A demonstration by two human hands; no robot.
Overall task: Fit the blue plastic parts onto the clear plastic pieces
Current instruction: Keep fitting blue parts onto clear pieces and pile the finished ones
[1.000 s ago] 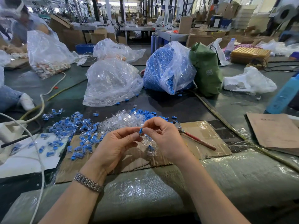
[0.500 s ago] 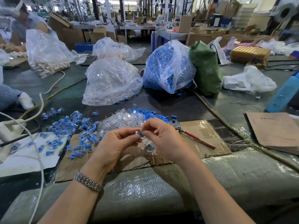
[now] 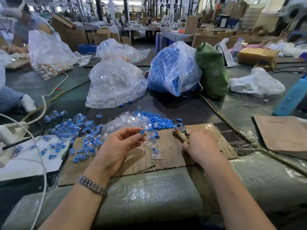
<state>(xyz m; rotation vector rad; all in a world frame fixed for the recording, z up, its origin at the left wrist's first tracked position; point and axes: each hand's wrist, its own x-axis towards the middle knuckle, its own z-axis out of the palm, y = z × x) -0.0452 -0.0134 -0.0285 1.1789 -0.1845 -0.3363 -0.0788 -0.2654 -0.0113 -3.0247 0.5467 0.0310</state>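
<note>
1. At the far left of the worktop [image 3: 191,110], a white cable [image 3: 43,103] snakes past a scatter of fitted blue-and-clear pieces [image 3: 79,140], some lying on white sheets [image 3: 29,161].
2. The left hand [image 3: 119,146], bracelet [image 3: 92,184] at the wrist, is raised over the cardboard [image 3: 166,156]; its grip is closed, thumb and fingertips pinching a clear plastic piece with a blue plastic part [image 3: 142,132] in it.
3. Just beyond lie a heap of clear pieces [image 3: 126,122] and a heap of loose blue parts [image 3: 159,121], side by side.
4. The right hand [image 3: 201,146] rests on the cardboard, its grip curled around the handle of the pliers [image 3: 180,131].
5. Farther back stand a clear bag [image 3: 114,83] and a bag of blue parts [image 3: 172,68].
</note>
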